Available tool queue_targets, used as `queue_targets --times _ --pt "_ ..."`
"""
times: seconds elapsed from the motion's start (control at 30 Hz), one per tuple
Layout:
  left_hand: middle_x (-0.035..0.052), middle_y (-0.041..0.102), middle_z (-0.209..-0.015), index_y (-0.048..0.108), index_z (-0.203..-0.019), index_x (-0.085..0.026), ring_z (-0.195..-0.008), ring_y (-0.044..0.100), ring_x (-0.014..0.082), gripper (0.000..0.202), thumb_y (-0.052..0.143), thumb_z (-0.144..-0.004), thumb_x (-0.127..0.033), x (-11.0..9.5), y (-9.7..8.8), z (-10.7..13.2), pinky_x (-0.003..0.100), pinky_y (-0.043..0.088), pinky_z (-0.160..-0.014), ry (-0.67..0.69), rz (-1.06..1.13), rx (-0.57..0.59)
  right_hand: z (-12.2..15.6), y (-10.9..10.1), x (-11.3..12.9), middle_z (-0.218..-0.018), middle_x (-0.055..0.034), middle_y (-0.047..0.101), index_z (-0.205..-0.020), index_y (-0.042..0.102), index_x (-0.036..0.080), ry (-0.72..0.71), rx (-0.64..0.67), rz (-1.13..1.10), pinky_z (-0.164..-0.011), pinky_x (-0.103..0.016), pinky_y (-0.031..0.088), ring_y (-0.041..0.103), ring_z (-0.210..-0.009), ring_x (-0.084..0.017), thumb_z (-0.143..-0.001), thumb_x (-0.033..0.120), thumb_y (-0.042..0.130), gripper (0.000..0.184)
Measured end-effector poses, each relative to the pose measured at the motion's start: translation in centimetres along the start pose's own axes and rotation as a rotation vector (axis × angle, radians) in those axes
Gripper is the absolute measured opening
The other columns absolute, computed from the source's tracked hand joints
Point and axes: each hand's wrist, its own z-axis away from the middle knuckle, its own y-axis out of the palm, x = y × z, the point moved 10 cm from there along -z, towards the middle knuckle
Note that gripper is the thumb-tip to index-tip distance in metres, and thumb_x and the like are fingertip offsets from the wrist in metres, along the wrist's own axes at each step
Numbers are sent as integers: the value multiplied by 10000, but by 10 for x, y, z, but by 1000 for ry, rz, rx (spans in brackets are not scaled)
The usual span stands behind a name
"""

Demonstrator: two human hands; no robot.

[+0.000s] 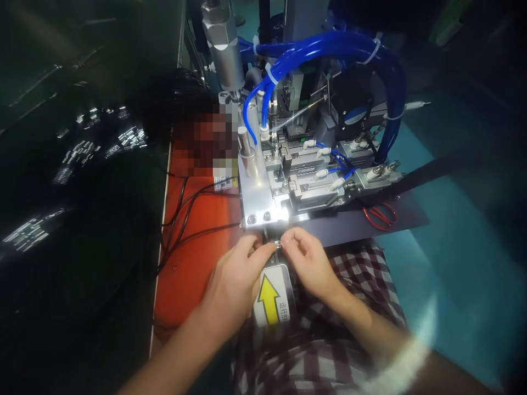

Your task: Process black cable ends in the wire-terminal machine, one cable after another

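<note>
My left hand and my right hand meet at the front edge of a metal machine. Both are closed in a pinch, thumbs and fingertips drawn together. Between the fingertips shows a tiny shiny metal piece, too small to name; which hand grips it I cannot tell. Just below the hands lies a white label with a yellow arrow pointing towards the machine. My left fingers are partly hidden behind the thumb and the back of the hand.
Thick blue air hoses arch over the machine. Black cables cross an orange surface on the left, where shiny metal-ended bundles lie in the dark. A red wire loop rests on the dark plate at right.
</note>
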Motion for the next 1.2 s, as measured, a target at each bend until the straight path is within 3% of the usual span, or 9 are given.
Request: queue_targets --times 0.1,0.23,0.43,0.5,0.7,0.8,0.93,1.07,1.2 --pt "90 587 -891 669 -1048 -140 -737 616 161 324 418 -857 -66 0 1 -4 243 531 -615 -37 -50 62 1 9 -15 -561 78 357 -672 427 202 151 35 -258 -485 -234 233 293 -510 -87 -840 377 554 274" --pt "67 589 -906 669 -1068 -186 -787 634 151 349 401 -871 -79 5 -5 -3 233 538 -656 -105 67 114 0 13 -13 -528 91 353 -654 426 196 163 75 -337 -475 -230 199 265 -488 -74 -797 387 592 290" --pt "45 649 -917 583 -1051 -192 -800 647 155 194 471 -893 -176 33 -28 44 239 541 -688 -352 125 -5 -2 11 -9 -504 93 361 -624 425 199 138 97 -319 -465 -232 184 246 -462 -68 -763 370 599 281" --pt "41 656 -900 591 -993 -193 -799 649 154 151 469 -905 -190 36 -36 51 234 533 -696 -300 85 -18 -1 11 -10 -504 92 364 -630 435 199 131 96 -312 -465 -231 189 256 -463 -72 -758 372 597 269" --pt "74 682 -892 674 -916 -174 -760 619 177 365 317 -918 -99 16 -35 23 282 492 -653 237 -457 115 -2 9 -9 -512 88 359 -634 417 205 71 74 -257 -474 -229 209 279 -484 -81 -777 366 565 261" --pt "104 679 -872 682 -836 -145 -734 584 222 351 347 -891 -56 13 -30 15 323 462 -597 192 -615 72 -2 8 -6 -521 83 363 -642 429 202 33 57 -217 -475 -231 220 292 -488 -83 -791 354 552 246" --pt "124 658 -824 682 -920 -77 -658 539 226 360 365 -804 48 7 -21 27 315 430 -526 42 -713 -8 -1 4 -1 -538 72 373 -640 429 203 -8 31 -151 -474 -233 242 315 -499 -90 -804 340 540 241" --pt "103 655 -854 660 -1124 -111 -754 565 236 456 395 -794 59 10 -17 39 309 473 -602 3 -694 -30 1 -1 3 -569 67 358 -633 413 210 -49 -9 -77 -497 -243 264 320 -528 -98 -820 325 539 253" --pt "124 663 -1031 663 -1164 -154 -880 577 266 485 406 -803 43 12 -19 44 338 508 -670 33 -679 -28 1 -3 3 -591 63 371 -653 442 207 -62 -30 -46 -518 -250 273 337 -549 -104 -820 318 555 229"
